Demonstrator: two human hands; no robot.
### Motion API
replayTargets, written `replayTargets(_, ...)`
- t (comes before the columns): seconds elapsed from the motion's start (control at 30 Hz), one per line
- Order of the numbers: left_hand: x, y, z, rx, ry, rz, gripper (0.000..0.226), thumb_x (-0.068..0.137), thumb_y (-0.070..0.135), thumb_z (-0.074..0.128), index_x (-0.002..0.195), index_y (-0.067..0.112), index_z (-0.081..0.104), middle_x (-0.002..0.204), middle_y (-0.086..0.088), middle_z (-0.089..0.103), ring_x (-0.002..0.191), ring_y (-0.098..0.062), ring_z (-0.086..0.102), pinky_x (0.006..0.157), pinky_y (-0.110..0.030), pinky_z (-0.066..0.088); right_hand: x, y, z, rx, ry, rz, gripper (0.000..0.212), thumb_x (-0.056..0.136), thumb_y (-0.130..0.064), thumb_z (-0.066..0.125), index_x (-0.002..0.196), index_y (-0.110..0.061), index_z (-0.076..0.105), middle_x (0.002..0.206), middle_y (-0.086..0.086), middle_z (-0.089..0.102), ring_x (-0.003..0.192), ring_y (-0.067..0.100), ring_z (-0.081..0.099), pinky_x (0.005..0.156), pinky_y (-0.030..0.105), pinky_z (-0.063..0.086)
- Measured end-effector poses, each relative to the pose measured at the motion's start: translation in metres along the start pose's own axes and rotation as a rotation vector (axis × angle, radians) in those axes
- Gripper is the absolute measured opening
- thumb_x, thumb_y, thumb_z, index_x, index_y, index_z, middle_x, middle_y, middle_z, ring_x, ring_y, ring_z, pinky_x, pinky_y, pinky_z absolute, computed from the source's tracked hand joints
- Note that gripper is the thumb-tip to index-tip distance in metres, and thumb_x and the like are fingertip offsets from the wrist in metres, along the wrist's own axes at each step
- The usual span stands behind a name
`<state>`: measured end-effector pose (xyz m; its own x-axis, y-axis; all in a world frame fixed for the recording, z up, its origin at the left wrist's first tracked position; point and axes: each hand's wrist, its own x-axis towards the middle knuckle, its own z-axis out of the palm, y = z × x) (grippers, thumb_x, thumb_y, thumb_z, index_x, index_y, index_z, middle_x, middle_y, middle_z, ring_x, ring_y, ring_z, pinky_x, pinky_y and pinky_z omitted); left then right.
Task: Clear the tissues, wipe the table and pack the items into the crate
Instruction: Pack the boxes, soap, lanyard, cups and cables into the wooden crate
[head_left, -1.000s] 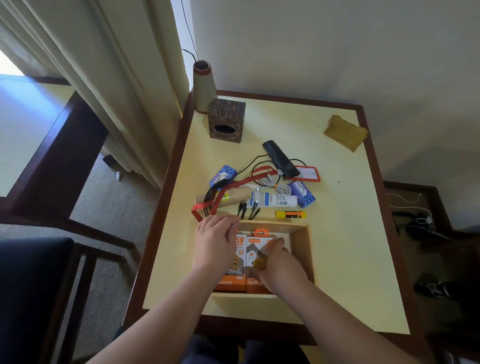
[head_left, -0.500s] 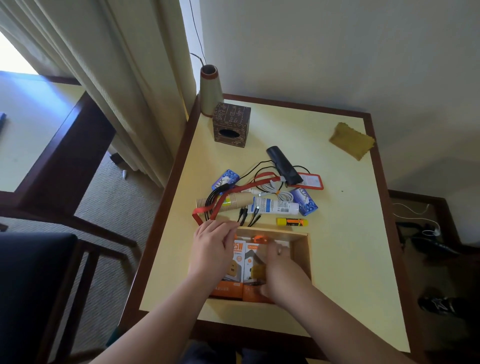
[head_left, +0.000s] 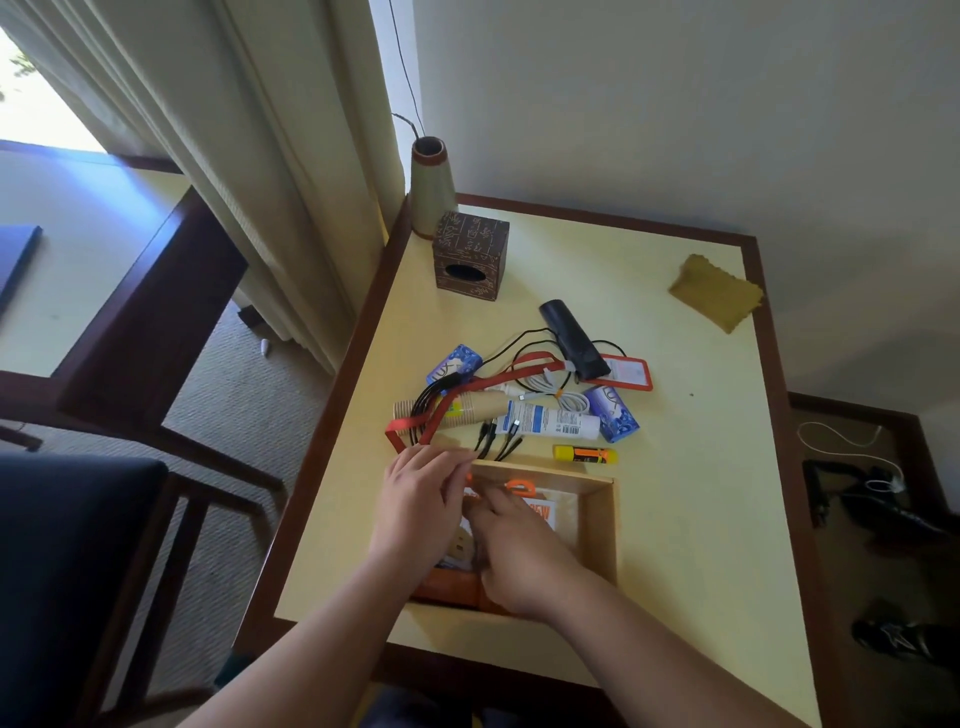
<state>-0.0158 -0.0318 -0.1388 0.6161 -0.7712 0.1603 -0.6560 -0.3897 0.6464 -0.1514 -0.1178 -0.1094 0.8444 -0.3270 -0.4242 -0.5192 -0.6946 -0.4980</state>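
Inside the wooden crate (head_left: 597, 525) at the near edge of the table (head_left: 701, 519), both hands work on orange-and-white charger boxes (head_left: 540, 512). Left hand (head_left: 421, 506) lies over the crate's left wall, fingers nearly straight and reaching right across the far-left corner, touching the top of the boxes; no curl around anything seen. Right hand (head_left: 519, 556) lies palm-down on the boxes, fingers pointing toward the left hand; whether it grips a box or only presses cannot be told, fingertips hidden. Right part of the crate floor shows bare wood. Just beyond the crate's far wall: yellow-and-orange glue stick (head_left: 584, 454), black cable ends (head_left: 498, 436), a white tube (head_left: 550, 421) lying flat. Behind these, a stack of paper cups (head_left: 467, 408) on its side, a red lanyard (head_left: 467, 395) looped over it, leading to a red badge holder (head_left: 626, 371). Two blue soap bars (head_left: 454, 364) (head_left: 613, 413), one on each side of the pile. White coiled cable (head_left: 556, 392) in the middle; black case (head_left: 571, 338) lying partly on the badge holder. Farther back, dark brown tissue box (head_left: 470, 257), upright, with a tall vase (head_left: 431, 187) touching the table's far-left corner. Yellow cloth (head_left: 717, 291) lies well apart near the far-right edge.
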Motion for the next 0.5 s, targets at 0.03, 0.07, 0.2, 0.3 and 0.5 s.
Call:
replayTargets(0.03, 0.0, 0.0, 0.0, 0.003, 0.003, 0.006, 0.018, 0.1, 0.022, 0.067, 0.114, 0.026, 0.078, 0.11, 0.017, 0.072, 0.109, -0.011, 0.061, 0.101, -0.032, 0.045, 0.002, 0.003, -0.004, 0.01, -0.003, -0.012, 0.077, 0.09, -0.016, 0.067, 0.158, -0.031, 0.033, 0.166, -0.002, 0.025, 0.151, 0.025, 0.027, 0.122, 0.041, 0.032)
replayTargets(0.07, 0.0, 0.0, -0.001, 0.007, 0.005, 0.011, 0.018, 0.1, 0.022, 0.067, 0.114, 0.026, 0.078, 0.11, 0.017, 0.072, 0.109, -0.011, 0.061, 0.101, -0.031, 0.044, 0.003, 0.006, -0.007, 0.02, -0.005, -0.026, 0.076, 0.091, -0.019, 0.067, 0.158, -0.033, 0.033, 0.165, -0.004, 0.028, 0.15, 0.024, 0.03, 0.121, 0.04, 0.033)
replayTargets(0.2, -0.001, 0.003, -0.002, 0.026, 0.016, 0.028, 0.018, 0.102, 0.025, 0.063, 0.113, 0.026, 0.077, 0.111, 0.017, 0.071, 0.107, -0.011, 0.061, 0.099, -0.03, 0.043, -0.005, 0.016, -0.023, 0.125, -0.037, -0.046, 0.071, 0.094, -0.03, 0.062, 0.157, -0.046, 0.031, 0.155, -0.011, 0.048, 0.133, 0.018, 0.052, 0.109, 0.034, 0.046)
replayTargets(0.3, 0.0, 0.006, -0.003, 0.05, 0.008, 0.02, 0.016, 0.101, 0.027, 0.065, 0.112, 0.027, 0.077, 0.112, 0.017, 0.071, 0.107, -0.012, 0.06, 0.098, -0.026, 0.038, -0.028, 0.02, -0.044, 0.249, -0.016, -0.005, 0.041, 0.098, -0.039, 0.059, 0.139, -0.048, 0.056, 0.114, -0.019, 0.07, 0.089, -0.002, 0.066, 0.081, 0.029, 0.058)
replayTargets(0.5, 0.0, 0.009, -0.004, 0.068, -0.035, -0.028, 0.016, 0.101, 0.032, 0.065, 0.115, 0.034, 0.074, 0.116, 0.023, 0.067, 0.113, -0.004, 0.054, 0.104, -0.027, 0.033, -0.043, 0.055, -0.098, 0.321, 0.322, 0.054, 0.019, 0.103, -0.032, 0.059, 0.118, -0.037, 0.071, 0.083, -0.012, 0.074, 0.058, 0.008, 0.062, 0.048, 0.022, 0.05)
